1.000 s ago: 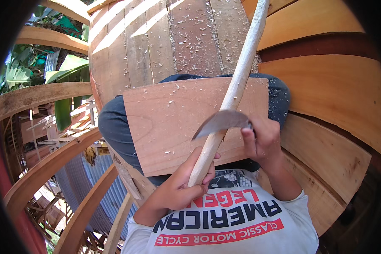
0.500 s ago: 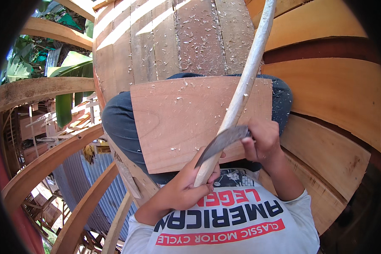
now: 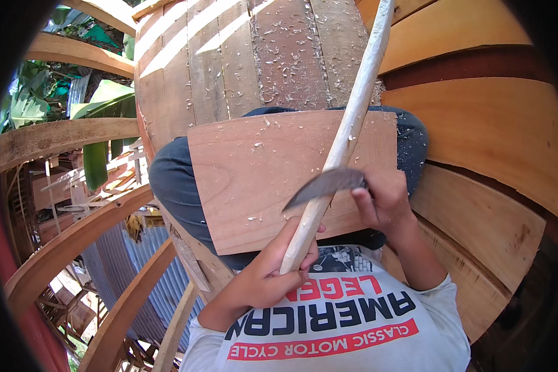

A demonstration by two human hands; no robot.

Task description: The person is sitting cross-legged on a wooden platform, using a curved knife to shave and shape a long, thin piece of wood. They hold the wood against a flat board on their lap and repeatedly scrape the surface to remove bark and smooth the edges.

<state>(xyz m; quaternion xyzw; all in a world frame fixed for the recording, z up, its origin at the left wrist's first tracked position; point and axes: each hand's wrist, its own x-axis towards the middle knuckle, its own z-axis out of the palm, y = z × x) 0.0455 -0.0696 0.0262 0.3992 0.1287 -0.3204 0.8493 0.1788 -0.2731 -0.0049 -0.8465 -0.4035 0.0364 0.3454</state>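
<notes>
A long pale wooden stick slants from the top of the view down toward my body. My left hand is wrapped round its near end, close to my shirt. My right hand grips a knife with a curved dark blade; its handle is mostly hidden in my fist. The blade lies across the stick a little above my left hand, its tip pointing left. Beneath both is a flat reddish-brown board resting across my crossed legs, with a few wood shavings on it.
Many shavings are scattered over the plank floor ahead. Broad wooden planks rise along the right side. On the left, curved wooden ribs stand with gaps between them, and corrugated metal sheets and banana leaves show beyond.
The knife has moved away from me, up along the stick, and its blade has turned flatter across it. My left hand keeps its hold on the stick's near end.
</notes>
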